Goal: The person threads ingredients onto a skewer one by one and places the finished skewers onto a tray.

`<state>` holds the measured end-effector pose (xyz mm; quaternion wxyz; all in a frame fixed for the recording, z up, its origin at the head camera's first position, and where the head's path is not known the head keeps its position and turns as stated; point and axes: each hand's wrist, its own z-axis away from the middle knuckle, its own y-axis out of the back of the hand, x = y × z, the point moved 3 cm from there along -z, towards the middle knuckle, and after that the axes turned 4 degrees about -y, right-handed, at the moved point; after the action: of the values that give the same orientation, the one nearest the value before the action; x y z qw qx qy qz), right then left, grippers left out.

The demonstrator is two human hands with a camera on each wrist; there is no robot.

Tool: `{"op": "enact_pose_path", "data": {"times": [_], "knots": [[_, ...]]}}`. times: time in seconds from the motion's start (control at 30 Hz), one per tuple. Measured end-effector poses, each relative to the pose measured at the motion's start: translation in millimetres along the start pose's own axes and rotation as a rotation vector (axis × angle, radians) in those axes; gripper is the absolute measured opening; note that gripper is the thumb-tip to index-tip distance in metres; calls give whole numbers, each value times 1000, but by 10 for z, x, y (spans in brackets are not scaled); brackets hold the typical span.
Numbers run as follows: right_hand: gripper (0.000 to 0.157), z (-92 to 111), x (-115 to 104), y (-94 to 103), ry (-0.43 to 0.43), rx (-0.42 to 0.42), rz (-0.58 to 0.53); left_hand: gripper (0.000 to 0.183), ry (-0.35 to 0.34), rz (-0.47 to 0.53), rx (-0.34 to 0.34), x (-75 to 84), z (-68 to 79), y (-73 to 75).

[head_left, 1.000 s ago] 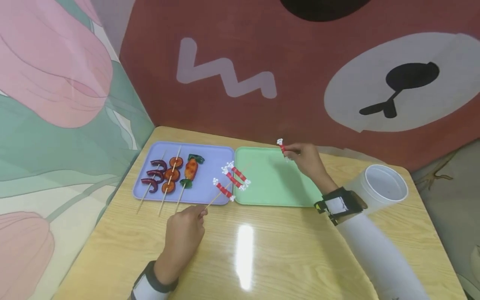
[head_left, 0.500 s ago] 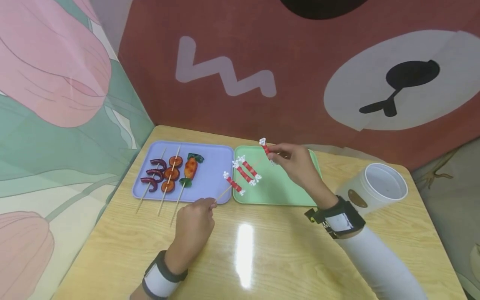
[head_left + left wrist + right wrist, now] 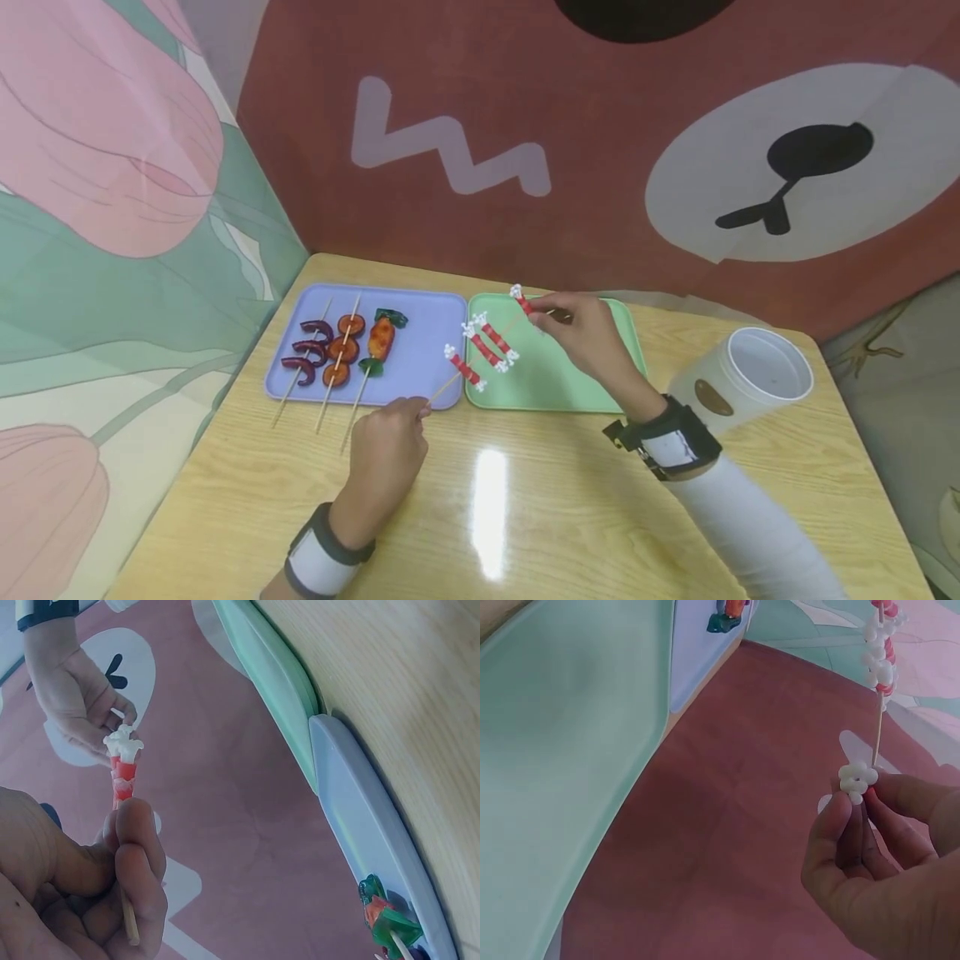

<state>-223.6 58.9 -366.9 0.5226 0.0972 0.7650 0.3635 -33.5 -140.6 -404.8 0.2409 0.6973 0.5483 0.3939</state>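
My left hand [image 3: 390, 446] pinches the lower end of a thin wooden skewer [image 3: 444, 390] above the table's front side. Three red pieces with knobbly white ends [image 3: 495, 339] are threaded on it, two close together and one lower down. Near the skewer's far end, my right hand [image 3: 588, 333] pinches another red-and-white piece [image 3: 522, 302] between thumb and fingers. In the right wrist view the skewer's tip meets that piece's white end [image 3: 856, 780]; whether it has gone in I cannot tell. The left wrist view shows the skewer's butt [image 3: 130, 922] sticking out below my fingers.
Beneath the skewer lies a green tray [image 3: 570, 387], side by side with a purple tray [image 3: 427, 333]. Three loaded skewers lie on the purple one: curled dark red pieces [image 3: 309, 346], round brown slices [image 3: 343, 350], an orange piece with green [image 3: 381, 337]. A white tub [image 3: 738, 379] stands right.
My right hand has come left with its red-and-white piece to the skewer's far end. My left hand has shifted slightly right with the skewer, then stayed nearly still.
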Motion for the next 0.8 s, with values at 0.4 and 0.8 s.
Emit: {"op": "enact_pose_path", "data": {"times": [0.4, 0.8], "knots": [[26, 181, -259, -105, 336, 186, 298, 7, -23, -4, 22, 33, -19, -5], [26, 233, -330, -196, 411, 205, 317, 7, -9, -1, -3, 101, -87, 6]]}}
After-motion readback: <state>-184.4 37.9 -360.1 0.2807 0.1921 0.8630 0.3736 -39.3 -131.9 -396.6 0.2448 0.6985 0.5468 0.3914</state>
